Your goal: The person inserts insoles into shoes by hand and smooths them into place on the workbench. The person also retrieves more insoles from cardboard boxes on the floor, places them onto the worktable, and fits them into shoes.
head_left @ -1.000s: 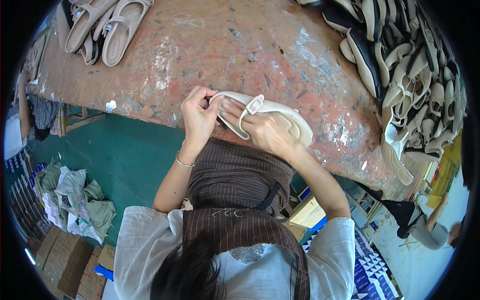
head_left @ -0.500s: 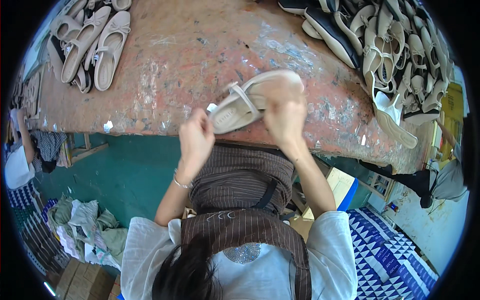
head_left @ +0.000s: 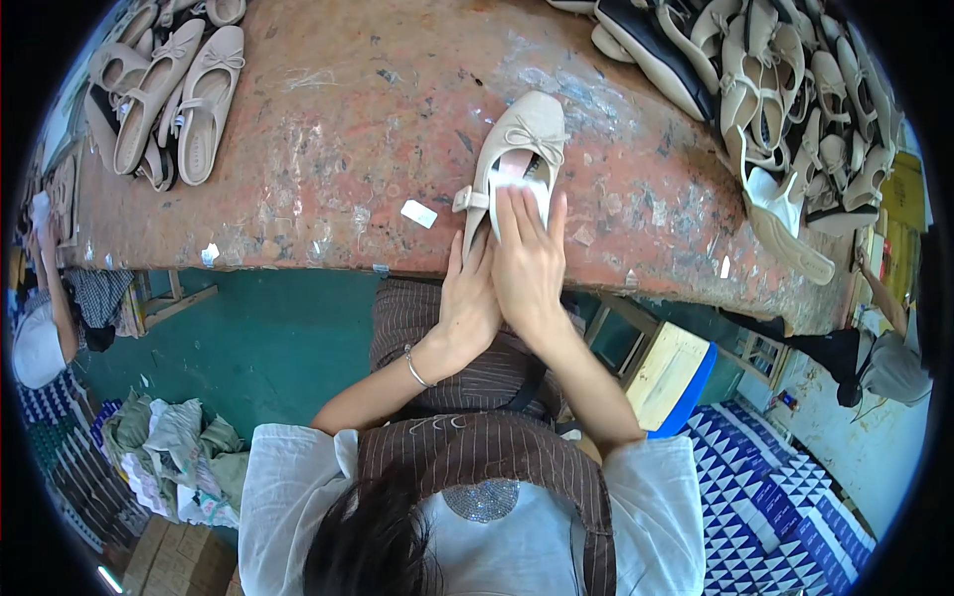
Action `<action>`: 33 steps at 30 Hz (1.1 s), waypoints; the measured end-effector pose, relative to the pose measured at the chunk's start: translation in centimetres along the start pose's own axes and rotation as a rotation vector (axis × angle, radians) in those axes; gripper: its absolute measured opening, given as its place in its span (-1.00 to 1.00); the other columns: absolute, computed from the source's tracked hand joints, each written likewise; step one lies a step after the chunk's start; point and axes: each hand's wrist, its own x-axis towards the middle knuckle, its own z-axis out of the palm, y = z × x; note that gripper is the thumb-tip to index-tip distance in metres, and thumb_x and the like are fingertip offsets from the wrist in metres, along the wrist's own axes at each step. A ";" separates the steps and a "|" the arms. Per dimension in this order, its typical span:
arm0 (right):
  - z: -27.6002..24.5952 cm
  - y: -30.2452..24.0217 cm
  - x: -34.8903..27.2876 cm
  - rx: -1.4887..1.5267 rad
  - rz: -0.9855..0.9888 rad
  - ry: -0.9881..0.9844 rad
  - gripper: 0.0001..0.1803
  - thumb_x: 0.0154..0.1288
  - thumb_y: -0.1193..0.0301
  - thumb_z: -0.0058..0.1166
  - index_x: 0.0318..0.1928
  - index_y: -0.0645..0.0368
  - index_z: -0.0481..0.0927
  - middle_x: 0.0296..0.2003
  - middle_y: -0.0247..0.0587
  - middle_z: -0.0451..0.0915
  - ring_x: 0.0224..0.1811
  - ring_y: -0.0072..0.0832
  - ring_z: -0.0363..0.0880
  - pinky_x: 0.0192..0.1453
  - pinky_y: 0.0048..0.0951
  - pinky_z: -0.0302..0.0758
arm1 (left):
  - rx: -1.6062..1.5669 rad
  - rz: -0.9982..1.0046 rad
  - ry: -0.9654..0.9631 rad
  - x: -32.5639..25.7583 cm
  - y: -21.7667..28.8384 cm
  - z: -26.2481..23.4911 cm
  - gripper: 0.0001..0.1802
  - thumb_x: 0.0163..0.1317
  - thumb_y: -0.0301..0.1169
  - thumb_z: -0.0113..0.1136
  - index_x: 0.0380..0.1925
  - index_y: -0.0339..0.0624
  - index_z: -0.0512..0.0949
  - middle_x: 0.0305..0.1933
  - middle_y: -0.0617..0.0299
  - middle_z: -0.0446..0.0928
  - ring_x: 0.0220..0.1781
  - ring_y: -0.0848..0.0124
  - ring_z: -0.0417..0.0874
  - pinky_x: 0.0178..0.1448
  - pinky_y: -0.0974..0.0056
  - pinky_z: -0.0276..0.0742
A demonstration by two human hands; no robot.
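Note:
A beige flat shoe with a bow [head_left: 537, 114] lies on the worn table in front of me, its toe pointing away. At its heel, my left hand [head_left: 469, 300] cups the back end between thumb and fingers. My right hand [head_left: 530, 263] lies over the shoe's opening with fingers stretched forward into it. Under those fingertips shows a white piece [head_left: 519, 182], mostly covered, whose kind I cannot make out. A strap end [head_left: 470, 199] sticks out on the shoe's left side. The inside of the heel is hidden by my hands.
Left of the shoe lies a small white tag [head_left: 418, 213]. Similar beige shoes [head_left: 211, 109] stand at the far left, and a large heap of shoes [head_left: 760, 109] fills the right side. A wooden stool [head_left: 668, 377] is below the table edge. Other people work at both sides.
The shoe has turned from lying slantwise to pointing straight away from me. My left hand has moved right to its heel; my right hand has shifted left and now lies over the opening.

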 end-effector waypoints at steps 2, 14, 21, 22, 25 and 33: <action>1.7 1.1 3.9 -0.159 -0.020 0.070 -0.58 0.16 0.56 0.00 0.05 0.48 0.51 -0.02 0.20 0.60 0.13 -0.03 0.58 0.54 0.07 0.07 | -0.022 0.009 0.001 0.1 0.0 -0.1 -0.39 0.27 -0.36 0.02 0.31 -0.40 0.33 0.39 -0.12 0.31 0.53 0.05 0.16 0.59 -0.15 -0.08; 2.4 3.1 7.0 -0.159 0.055 -0.137 -0.77 0.17 0.60 -0.07 -0.14 0.37 0.50 -0.15 0.13 0.56 0.01 -0.04 0.57 0.51 0.13 0.09 | 0.008 -0.014 0.048 1.3 0.6 -0.3 -0.42 0.25 -0.42 -0.02 0.28 -0.46 0.35 0.38 -0.17 0.31 0.50 0.01 0.21 0.57 -0.15 0.01; 2.3 1.6 3.8 -0.260 0.016 -0.027 -0.45 0.22 0.44 -0.11 0.20 0.52 0.45 0.19 0.26 0.50 0.38 -0.07 0.40 0.60 0.12 -0.15 | 0.122 -0.015 0.023 1.4 0.2 0.7 -0.44 0.28 -0.31 0.06 0.26 -0.34 0.41 0.23 -0.11 0.47 0.41 -0.03 0.33 0.52 -0.12 0.12; 1.2 2.2 6.7 -0.155 0.127 -0.287 -0.56 0.26 0.43 -0.11 0.08 0.46 0.53 0.04 0.10 0.61 0.19 -0.23 0.57 0.60 0.17 -0.22 | 0.071 0.016 0.149 1.0 0.0 0.0 -0.48 0.25 -0.38 0.12 0.19 -0.41 0.42 0.21 -0.18 0.46 0.39 -0.09 0.33 0.46 -0.13 0.21; 3.1 2.9 8.3 -0.252 0.115 -0.358 -0.70 0.22 0.42 -0.08 -0.15 0.33 0.61 -0.30 0.01 0.67 -0.10 -0.13 0.67 0.55 0.32 -0.20 | 0.009 0.039 0.112 1.4 -0.2 0.6 -0.49 0.25 -0.40 0.16 0.15 -0.50 0.41 0.20 -0.25 0.43 0.30 -0.16 0.40 0.33 -0.17 0.34; -8.6 14.0 3.2 0.149 0.493 0.569 -0.76 0.14 0.67 0.08 -0.18 0.27 0.71 -0.23 -0.08 0.72 -0.16 -0.24 0.71 0.01 -0.35 0.59 | -0.134 0.035 0.503 -0.2 -9.7 -6.0 -0.75 0.32 -0.45 0.09 -0.16 -0.45 0.62 -0.16 -0.23 0.64 -0.14 -0.10 0.69 0.05 -0.05 0.59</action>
